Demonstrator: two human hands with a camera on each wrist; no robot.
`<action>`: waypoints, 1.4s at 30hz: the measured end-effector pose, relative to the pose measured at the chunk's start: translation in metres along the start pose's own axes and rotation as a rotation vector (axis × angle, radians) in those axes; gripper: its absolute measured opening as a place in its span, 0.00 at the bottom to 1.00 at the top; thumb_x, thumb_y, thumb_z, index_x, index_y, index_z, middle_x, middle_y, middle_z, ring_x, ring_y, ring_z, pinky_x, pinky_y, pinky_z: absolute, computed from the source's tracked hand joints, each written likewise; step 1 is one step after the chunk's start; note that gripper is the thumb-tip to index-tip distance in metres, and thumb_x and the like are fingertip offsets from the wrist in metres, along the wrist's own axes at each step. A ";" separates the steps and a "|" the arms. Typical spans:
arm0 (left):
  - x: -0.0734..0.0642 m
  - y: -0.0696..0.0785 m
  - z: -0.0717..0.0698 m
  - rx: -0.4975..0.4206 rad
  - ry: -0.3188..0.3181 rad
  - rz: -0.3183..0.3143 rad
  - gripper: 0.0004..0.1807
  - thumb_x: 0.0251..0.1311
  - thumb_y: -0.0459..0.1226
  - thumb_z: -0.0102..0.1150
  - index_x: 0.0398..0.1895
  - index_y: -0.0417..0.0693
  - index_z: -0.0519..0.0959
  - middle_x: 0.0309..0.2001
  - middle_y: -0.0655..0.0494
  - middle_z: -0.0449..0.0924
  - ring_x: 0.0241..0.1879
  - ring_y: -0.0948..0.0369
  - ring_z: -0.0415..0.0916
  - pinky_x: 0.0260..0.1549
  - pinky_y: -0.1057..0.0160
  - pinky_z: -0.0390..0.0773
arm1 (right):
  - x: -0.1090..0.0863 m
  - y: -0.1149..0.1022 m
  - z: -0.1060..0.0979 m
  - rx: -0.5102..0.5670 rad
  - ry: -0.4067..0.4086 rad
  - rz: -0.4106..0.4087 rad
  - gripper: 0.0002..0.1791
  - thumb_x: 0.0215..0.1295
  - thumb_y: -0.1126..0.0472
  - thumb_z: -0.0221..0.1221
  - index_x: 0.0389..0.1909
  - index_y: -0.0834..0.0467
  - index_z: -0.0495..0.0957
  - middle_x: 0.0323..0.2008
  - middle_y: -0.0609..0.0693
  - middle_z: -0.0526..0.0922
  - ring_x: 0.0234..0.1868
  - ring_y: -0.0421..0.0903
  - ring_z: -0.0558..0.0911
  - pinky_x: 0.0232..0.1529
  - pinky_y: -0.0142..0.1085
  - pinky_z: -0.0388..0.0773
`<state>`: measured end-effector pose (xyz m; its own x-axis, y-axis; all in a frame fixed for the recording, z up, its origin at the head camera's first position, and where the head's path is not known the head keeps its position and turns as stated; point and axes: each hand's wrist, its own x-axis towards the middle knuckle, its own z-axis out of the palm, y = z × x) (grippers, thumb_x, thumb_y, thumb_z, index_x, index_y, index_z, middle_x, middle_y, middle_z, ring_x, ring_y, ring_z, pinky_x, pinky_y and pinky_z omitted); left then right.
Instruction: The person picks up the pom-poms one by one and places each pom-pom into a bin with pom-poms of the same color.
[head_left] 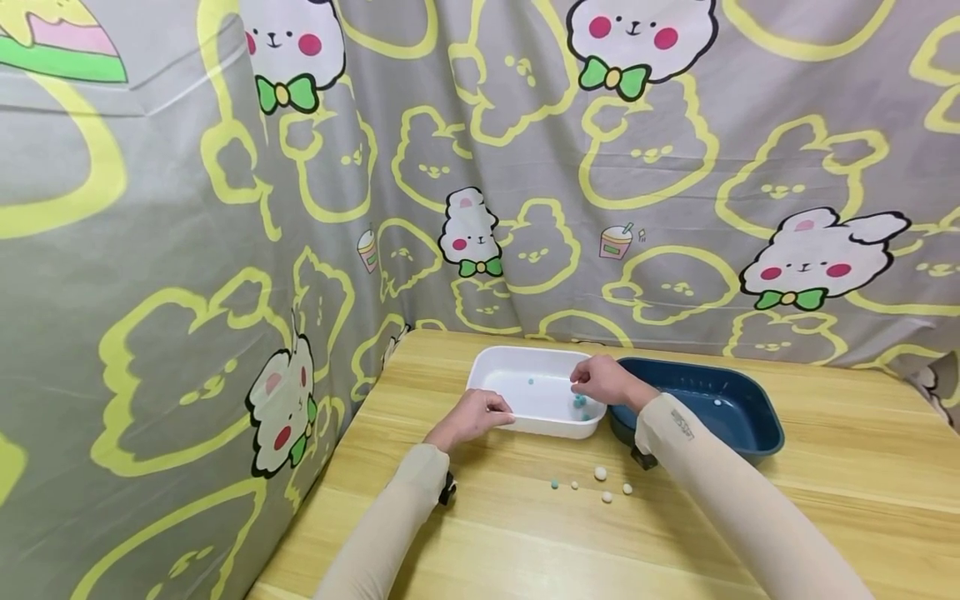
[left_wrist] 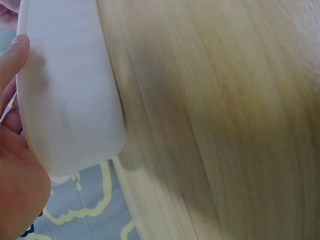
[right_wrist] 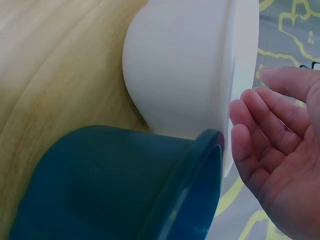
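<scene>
A white plastic basin [head_left: 555,427] sits on the table with several small teal balls [head_left: 579,402] inside, mostly near its right end. My left hand [head_left: 474,417] grips its front left rim; in the left wrist view the thumb [left_wrist: 16,57] lies on the outer wall and the fingers go behind the rim. Over the basin's right end hovers my right hand [head_left: 607,382], fingers loosely bent. In the right wrist view nothing shows between its thumb and fingers [right_wrist: 270,132]. To the right stands a dark blue basin [head_left: 767,421] with a small white ball [head_left: 717,402] in it.
In front of the basins, several small white balls [head_left: 600,473] and one teal ball [head_left: 555,483] lie loose on the wooden table [head_left: 495,533]. Patterned grey cloth [head_left: 525,167] hangs behind the table and along its left side. The two basins stand close together.
</scene>
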<state>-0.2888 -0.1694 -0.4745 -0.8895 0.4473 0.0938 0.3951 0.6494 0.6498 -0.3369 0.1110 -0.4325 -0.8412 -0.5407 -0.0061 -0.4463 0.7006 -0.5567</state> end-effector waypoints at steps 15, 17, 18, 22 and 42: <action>0.000 -0.001 0.001 -0.009 -0.013 -0.035 0.05 0.59 0.44 0.63 0.29 0.57 0.84 0.29 0.69 0.79 0.34 0.69 0.75 0.40 0.66 0.74 | -0.041 -0.021 0.009 -0.032 0.022 -0.147 0.07 0.62 0.63 0.60 0.39 0.61 0.83 0.29 0.43 0.81 0.28 0.37 0.76 0.33 0.36 0.75; 0.000 -0.001 0.001 -0.007 -0.012 -0.039 0.05 0.59 0.43 0.63 0.29 0.57 0.84 0.29 0.69 0.79 0.34 0.69 0.75 0.39 0.66 0.74 | -0.045 -0.024 0.013 -0.027 0.011 -0.167 0.07 0.62 0.64 0.61 0.39 0.61 0.82 0.29 0.42 0.81 0.28 0.36 0.76 0.34 0.35 0.75; 0.000 -0.001 0.001 -0.006 -0.012 -0.040 0.05 0.59 0.44 0.63 0.29 0.57 0.84 0.29 0.69 0.79 0.34 0.69 0.75 0.39 0.67 0.74 | -0.047 -0.025 0.016 -0.030 0.004 -0.181 0.07 0.62 0.64 0.61 0.39 0.61 0.82 0.29 0.42 0.81 0.28 0.36 0.76 0.34 0.35 0.75; 0.001 -0.001 0.001 -0.008 -0.014 -0.039 0.05 0.59 0.44 0.63 0.29 0.56 0.84 0.29 0.69 0.79 0.34 0.69 0.75 0.39 0.66 0.74 | -0.055 -0.027 0.026 -0.038 -0.028 -0.244 0.05 0.63 0.65 0.60 0.38 0.60 0.83 0.29 0.41 0.80 0.28 0.34 0.75 0.33 0.33 0.75; 0.002 -0.003 0.003 -0.011 0.002 -0.009 0.05 0.59 0.44 0.64 0.28 0.55 0.84 0.28 0.67 0.79 0.32 0.69 0.75 0.37 0.67 0.75 | -0.067 -0.037 0.069 -0.138 -0.148 -0.402 0.08 0.51 0.60 0.70 0.33 0.56 0.83 0.30 0.41 0.79 0.30 0.35 0.72 0.33 0.29 0.72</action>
<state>-0.2916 -0.1688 -0.4784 -0.8933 0.4403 0.0900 0.3850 0.6466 0.6585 -0.2431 0.0895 -0.4692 -0.5442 -0.8365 0.0634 -0.7738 0.4714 -0.4231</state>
